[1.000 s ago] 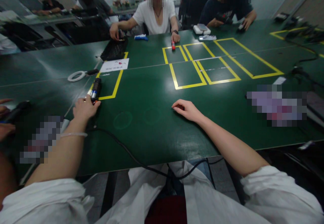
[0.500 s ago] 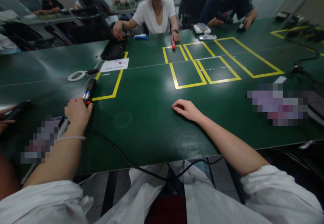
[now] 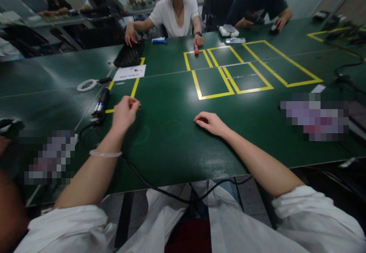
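Note:
My left hand (image 3: 125, 112) is lifted over the green table, wearing a pale bracelet, thumb and fingers pinched together. A small dark thing with a reddish spot shows at its fingertips, too small to name. Left of it lies a black and silver cylindrical tool (image 3: 101, 101) with a blue band, apart from the hand; a black cord (image 3: 144, 181) runs near it and over the table edge. My right hand (image 3: 211, 124) rests on the tabletop with its fingers curled in, and no object shows in it.
Yellow tape outlines (image 3: 215, 95) mark the table (image 3: 171, 157). A white printed sheet (image 3: 130, 72), a black tray (image 3: 129, 55) and a white cable coil (image 3: 87, 85) lie at left. Across, a person's hand (image 3: 198, 39) holds a red-tipped item (image 3: 196, 50). Blurred-out items lie on both sides.
My left hand has left the cylindrical tool and moved right, now pinching a small thing. The tool stays on the table. My right hand has not moved.

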Action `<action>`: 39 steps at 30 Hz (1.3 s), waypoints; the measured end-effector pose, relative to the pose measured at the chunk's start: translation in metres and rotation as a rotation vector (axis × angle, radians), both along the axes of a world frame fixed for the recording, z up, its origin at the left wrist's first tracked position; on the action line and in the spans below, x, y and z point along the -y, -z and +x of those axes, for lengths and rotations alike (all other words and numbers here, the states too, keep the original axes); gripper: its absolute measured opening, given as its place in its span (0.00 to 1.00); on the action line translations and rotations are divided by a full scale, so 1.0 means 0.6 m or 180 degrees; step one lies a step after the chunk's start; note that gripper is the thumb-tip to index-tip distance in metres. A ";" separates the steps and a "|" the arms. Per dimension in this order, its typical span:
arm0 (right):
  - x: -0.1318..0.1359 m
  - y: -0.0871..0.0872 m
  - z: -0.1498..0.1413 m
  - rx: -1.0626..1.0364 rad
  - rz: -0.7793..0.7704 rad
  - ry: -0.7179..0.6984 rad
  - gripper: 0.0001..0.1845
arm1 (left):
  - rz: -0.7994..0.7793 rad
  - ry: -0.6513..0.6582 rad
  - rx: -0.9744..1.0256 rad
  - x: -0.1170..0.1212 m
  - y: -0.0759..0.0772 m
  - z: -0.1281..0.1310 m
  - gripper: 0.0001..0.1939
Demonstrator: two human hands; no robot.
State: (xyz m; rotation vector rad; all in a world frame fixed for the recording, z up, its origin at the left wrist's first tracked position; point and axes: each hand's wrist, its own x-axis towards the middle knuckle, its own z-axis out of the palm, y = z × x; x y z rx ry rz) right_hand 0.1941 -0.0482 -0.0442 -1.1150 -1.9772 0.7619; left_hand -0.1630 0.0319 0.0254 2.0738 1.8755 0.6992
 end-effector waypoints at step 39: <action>0.000 -0.001 -0.001 -0.0810 -0.0417 -0.0116 0.13 | -0.1726 0.1518 0.2764 0.101 0.085 0.263 0.16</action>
